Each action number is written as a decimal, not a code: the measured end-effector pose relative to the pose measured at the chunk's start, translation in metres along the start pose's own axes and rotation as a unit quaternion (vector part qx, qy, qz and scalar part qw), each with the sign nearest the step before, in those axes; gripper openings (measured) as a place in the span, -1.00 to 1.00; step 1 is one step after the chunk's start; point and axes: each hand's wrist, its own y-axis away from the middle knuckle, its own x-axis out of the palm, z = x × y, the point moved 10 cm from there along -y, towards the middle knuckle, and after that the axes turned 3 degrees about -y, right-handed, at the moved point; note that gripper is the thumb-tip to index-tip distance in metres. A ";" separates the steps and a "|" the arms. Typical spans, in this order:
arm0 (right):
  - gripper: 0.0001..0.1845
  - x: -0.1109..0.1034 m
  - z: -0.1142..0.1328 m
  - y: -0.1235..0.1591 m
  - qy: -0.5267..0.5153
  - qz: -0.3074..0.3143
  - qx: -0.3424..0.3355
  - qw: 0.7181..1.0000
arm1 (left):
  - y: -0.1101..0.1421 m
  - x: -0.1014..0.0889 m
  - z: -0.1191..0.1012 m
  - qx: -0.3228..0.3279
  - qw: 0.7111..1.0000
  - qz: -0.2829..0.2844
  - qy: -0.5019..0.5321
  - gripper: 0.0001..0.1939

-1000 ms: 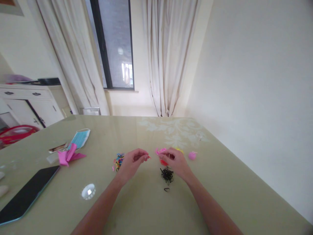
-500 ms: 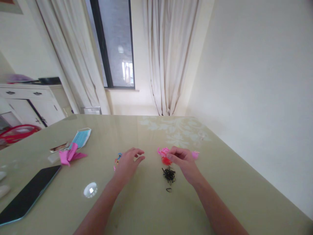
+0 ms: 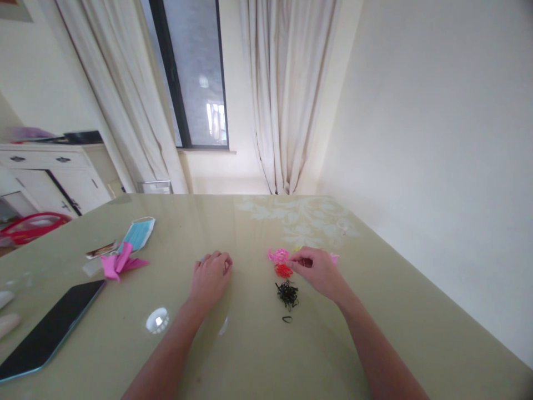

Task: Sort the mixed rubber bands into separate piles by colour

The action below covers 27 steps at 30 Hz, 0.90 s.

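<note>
Head view: a glossy greenish table (image 3: pixel 250 355) spreads across the foreground, with pale curtains (image 3: pixel 278 94) and a dark-framed window (image 3: pixel 197 78) beyond it. A white cabinet (image 3: pixel 54 178) stands at far left. On the table's left side lies a dark flat device (image 3: pixel 54 328).

The right hand (image 3: pixel 316 269) hovers just beside the small piles, thumb and forefinger tips brought close together; whether they pinch a band cannot be told. The left hand (image 3: pixel 211 278) is well apart from it, fingers curled downward, and what they hold, if anything, is hidden.

A blue face mask (image 3: pixel 139 234) and a folded pink piece (image 3: pixel 119 263) lie near each other at left. Between the hands, nearer the right, sit a black pile (image 3: pixel 287 294) of bands, a pink pile (image 3: pixel 278 255) and a red pile (image 3: pixel 283 270). One loose black band (image 3: pixel 287 319) lies nearest the viewer.
</note>
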 end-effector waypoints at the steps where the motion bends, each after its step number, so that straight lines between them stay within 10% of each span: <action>1: -0.82 0.002 -0.007 -0.002 0.062 -0.003 0.002 0.998 | -0.001 -0.001 0.000 0.000 1.000 -0.011 0.014 -0.80; 8: -0.76 0.020 -0.029 -0.004 0.212 0.002 0.020 0.977 | -0.008 0.003 0.009 -0.014 0.974 -0.035 0.224 -0.81; 16: -0.83 0.050 0.012 0.003 0.000 -0.009 -0.047 0.999 | -0.004 0.005 -0.027 0.057 0.887 0.009 0.459 -0.68; 27: -0.79 0.059 0.010 0.005 -0.065 -0.027 -0.039 0.997 | 0.015 0.010 -0.064 0.126 0.853 0.070 0.501 -0.81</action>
